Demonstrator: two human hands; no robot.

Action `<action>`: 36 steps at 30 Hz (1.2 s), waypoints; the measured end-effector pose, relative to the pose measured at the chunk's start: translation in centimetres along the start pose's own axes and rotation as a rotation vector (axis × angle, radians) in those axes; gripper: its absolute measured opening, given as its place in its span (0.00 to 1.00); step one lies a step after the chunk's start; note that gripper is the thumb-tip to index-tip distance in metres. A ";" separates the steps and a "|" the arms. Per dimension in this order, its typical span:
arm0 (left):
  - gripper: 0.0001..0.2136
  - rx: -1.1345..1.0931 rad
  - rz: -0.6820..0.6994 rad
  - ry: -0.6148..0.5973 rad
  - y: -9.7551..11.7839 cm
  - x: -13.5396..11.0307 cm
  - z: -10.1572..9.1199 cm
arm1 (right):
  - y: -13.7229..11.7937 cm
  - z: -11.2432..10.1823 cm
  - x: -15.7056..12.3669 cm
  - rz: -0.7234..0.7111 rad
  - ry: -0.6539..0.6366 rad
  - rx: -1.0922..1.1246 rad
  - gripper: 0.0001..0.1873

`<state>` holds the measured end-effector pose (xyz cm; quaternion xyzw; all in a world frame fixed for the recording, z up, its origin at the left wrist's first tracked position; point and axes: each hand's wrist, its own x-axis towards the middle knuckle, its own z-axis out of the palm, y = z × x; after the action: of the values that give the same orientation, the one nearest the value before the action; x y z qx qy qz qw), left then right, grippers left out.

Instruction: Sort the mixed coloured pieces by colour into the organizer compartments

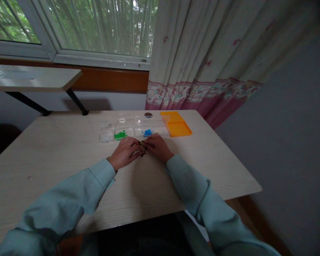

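Above the near side of the compartment box, my left hand (127,151) and my right hand (157,145) meet at a small dark brown and yellow cluster of pieces (142,148). The fingers of my left hand are closed on its left side. My right hand pinches its upper right side, partly covering it. Just behind them lies the clear plastic compartment box (130,133), with small green pieces (120,134) in one compartment and blue pieces (148,132) in another. What kind of pieces these are is too small to tell.
An orange tray (178,124) lies at the right end of the clear box. A dark round object (148,115) is behind the box. On the left, a raised shelf (34,76) stands on black legs over the table (56,149). A curtain (192,53) hangs behind.
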<state>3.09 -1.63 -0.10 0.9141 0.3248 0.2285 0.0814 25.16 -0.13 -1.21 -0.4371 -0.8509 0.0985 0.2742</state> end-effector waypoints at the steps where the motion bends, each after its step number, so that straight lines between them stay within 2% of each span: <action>1: 0.10 0.001 -0.003 -0.001 0.0 0.0 0.0 | 0.0 0.0 0.0 0.010 0.011 0.004 0.07; 9: 0.10 0.044 -0.044 0.026 -0.2 0.0 0.2 | 0.3 0.2 -0.2 0.039 0.082 0.024 0.07; 16: 0.11 0.035 -0.059 0.053 -0.3 -0.1 0.2 | 0.2 0.0 -0.2 0.041 0.085 0.018 0.07; 24: 0.11 0.077 -0.060 0.021 -0.3 -0.2 0.2 | 0.2 0.2 -0.1 0.028 0.106 0.026 0.07; 33: 0.07 0.059 -0.050 0.032 -0.3 -0.1 0.4 | 0.5 0.3 0.0 -0.034 0.159 0.026 0.05; 36: 0.06 0.067 -0.049 0.039 -0.2 0.0 0.4 | 0.6 -0.7 -0.2 -0.124 0.080 0.036 0.04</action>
<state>3.13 -1.46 -0.55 0.9034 0.3561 0.2334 0.0499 26.02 0.04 -0.98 -0.3820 -0.8629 0.0793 0.3212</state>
